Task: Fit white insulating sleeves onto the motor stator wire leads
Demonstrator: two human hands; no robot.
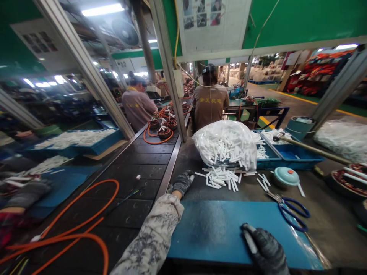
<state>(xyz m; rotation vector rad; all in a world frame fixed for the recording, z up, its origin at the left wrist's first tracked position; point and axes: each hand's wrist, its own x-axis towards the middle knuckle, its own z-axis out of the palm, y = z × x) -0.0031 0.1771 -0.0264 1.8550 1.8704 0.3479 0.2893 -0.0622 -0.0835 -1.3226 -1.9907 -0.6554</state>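
Note:
My left hand (183,183), in a grey striped glove, is at the metal rail between the conveyor and the workbench, just left of a loose pile of short white tubes (220,177). Its fingers reach forward, and no object shows in them. Over the front of a blue mat (212,225), my right hand (266,246) has its gloved fingers curled. A pale strip lies along them; whether it is a tube or part of the glove I cannot tell. Blue-handled scissors (292,214) lie across the mat's right edge.
A clear bag of white tubes (226,145) stands behind the pile, before blue bins (298,152). A lidded bowl (286,176) and a long-handled hammer (306,143) are right. Orange cable (94,191) loops over the conveyor (137,168). A co-worker's gloved hand (28,193) is left.

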